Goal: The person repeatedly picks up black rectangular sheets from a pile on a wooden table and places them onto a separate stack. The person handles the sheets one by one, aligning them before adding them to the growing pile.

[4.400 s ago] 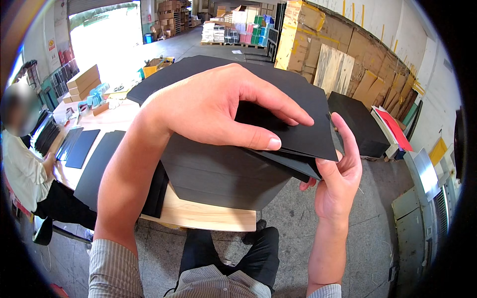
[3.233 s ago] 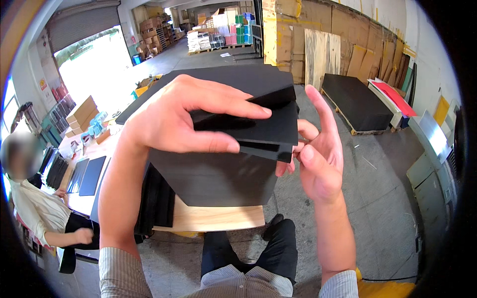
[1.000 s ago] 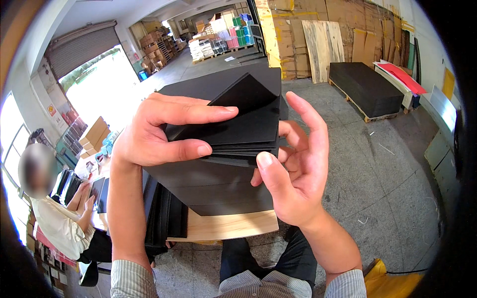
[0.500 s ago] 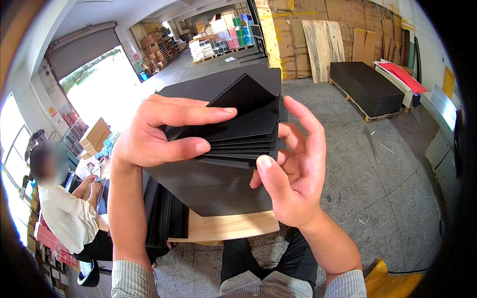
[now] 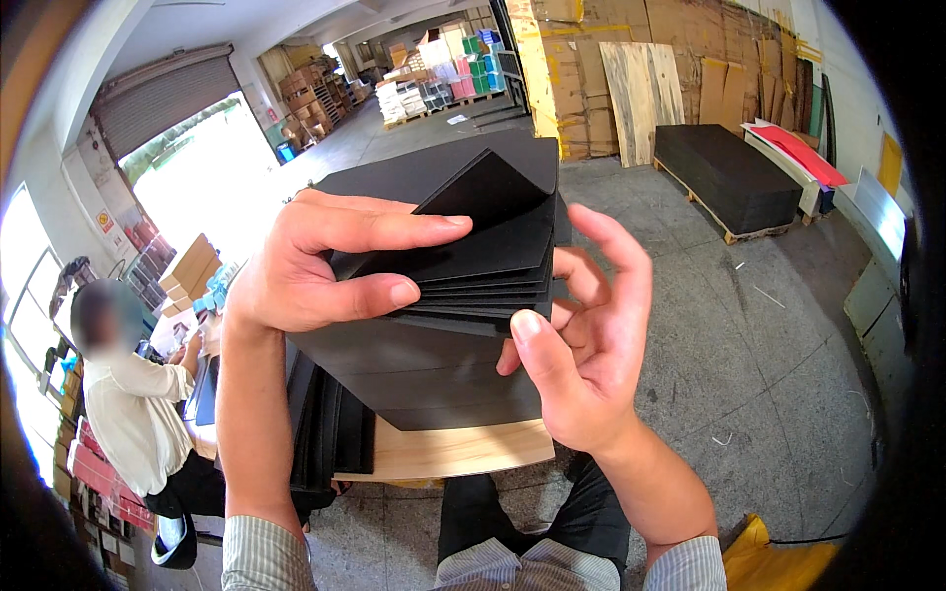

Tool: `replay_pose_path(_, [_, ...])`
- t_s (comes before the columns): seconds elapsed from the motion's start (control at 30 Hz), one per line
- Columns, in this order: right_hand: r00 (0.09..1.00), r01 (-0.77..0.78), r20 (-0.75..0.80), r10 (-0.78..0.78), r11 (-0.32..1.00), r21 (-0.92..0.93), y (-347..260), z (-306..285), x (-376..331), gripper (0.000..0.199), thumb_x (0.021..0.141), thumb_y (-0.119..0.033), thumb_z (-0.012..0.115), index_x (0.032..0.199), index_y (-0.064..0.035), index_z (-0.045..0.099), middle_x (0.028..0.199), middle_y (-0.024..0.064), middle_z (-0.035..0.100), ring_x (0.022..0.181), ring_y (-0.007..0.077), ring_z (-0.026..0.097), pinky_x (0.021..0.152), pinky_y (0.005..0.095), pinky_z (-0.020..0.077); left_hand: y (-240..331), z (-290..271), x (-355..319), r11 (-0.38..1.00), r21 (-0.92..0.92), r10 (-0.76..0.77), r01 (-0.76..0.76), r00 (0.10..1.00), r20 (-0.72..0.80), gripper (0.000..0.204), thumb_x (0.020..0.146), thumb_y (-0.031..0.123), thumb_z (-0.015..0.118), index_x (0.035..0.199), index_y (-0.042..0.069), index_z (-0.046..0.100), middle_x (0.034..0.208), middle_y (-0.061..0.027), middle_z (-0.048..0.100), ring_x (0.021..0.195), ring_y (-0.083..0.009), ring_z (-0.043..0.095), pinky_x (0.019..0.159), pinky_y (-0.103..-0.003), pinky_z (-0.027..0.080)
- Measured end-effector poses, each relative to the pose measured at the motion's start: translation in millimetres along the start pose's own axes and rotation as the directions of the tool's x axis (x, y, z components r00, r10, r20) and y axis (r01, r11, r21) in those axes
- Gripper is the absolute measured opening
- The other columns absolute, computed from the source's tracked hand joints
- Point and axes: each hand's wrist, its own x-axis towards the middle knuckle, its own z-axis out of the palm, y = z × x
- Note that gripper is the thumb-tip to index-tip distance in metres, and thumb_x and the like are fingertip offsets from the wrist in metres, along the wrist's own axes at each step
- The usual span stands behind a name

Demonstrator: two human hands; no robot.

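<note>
A tall stack of black sheets stands in front of me, its upper sheets fanned apart toward me. One top sheet is bent up, its corner raised. My left hand is closed on the upper black sheets from the left, index finger lying over them and thumb against their near edges. My right hand is at the stack's right corner, fingers apart and curved. Its thumb tip is by the fanned edges; the lower fingers are partly hidden behind the corner.
The stack rests on a pale wooden board. More black sheets stand at its left. A co-worker is at a table on the left. A black stack on a pallet lies at the far right. Yellow material is at lower right.
My right index finger has shifted slightly outward to the right. The left hand and the sheets look almost the same. The co-worker's hands and head have moved.
</note>
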Motion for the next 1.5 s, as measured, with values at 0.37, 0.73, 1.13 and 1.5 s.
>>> replay_pose_path(0.37, [0.986, 0.165, 0.045, -0.162, 0.983, -0.081, 21.5, -10.0, -4.4, 0.037, 0.086, 0.007, 0.064, 0.110, -0.0036, 0.038, 0.106, 0.0103, 0.051, 0.071, 0.0052, 0.048, 0.061, 0.0189, 0.0405, -1.1, 2.0, -1.5, 0.999, -0.036, -0.007, 0.007, 1.000, -0.015, 0.045, 0.078, 0.020, 0.077, 0.114, -0.005, 0.069, 0.076, -0.0144, 0.068, 0.063, -0.0168, 0.061, 0.058, -0.029, 0.043])
replay_pose_path(0.73, [0.985, 0.171, -0.010, -0.173, 0.980, -0.101, 17.8, -7.7, -4.4, 0.038, 0.085, 0.008, 0.065, 0.118, 0.0006, 0.046, 0.108, 0.0062, 0.051, 0.072, 0.0036, 0.051, 0.061, 0.0181, 0.0414, -0.1, 0.5, -0.8, 0.999, -0.031, -0.025, 0.024, 1.000, -0.011, 0.044, 0.079, 0.022, 0.078, 0.113, -0.005, 0.070, 0.078, -0.0151, 0.069, 0.063, -0.0161, 0.061, 0.058, -0.029, 0.043])
replay_pose_path(1.13, [0.974, 0.209, 0.141, -0.175, 0.935, -0.285, 13.7, -17.2, -1.9, 0.052, 0.089, 0.003, 0.058, 0.138, 0.0065, 0.041, 0.131, 0.0177, 0.049, 0.080, 0.0105, 0.061, 0.056, 0.0223, 0.0524, 0.2, 1.8, 1.6, 0.999, -0.041, 0.014, -0.014, 1.000, 0.005, 0.045, 0.076, 0.015, 0.077, 0.115, -0.006, 0.069, 0.091, -0.0189, 0.072, 0.075, -0.0198, 0.069, 0.067, -0.029, 0.050])
replay_pose_path(1.5, [0.990, 0.134, -0.009, -0.140, 0.963, -0.235, 13.3, -8.3, -1.9, 0.057, 0.085, -0.001, 0.069, 0.139, 0.0026, 0.049, 0.113, 0.0102, 0.062, 0.074, 0.0035, 0.057, 0.057, 0.0161, 0.0429, -0.3, -9.0, -6.3, 0.998, -0.020, -0.065, 0.066, 0.996, 0.053, 0.036, 0.076, -0.002, 0.070, 0.112, 0.000, 0.071, 0.113, -0.0234, 0.069, 0.090, -0.0249, 0.072, 0.079, -0.030, 0.052])
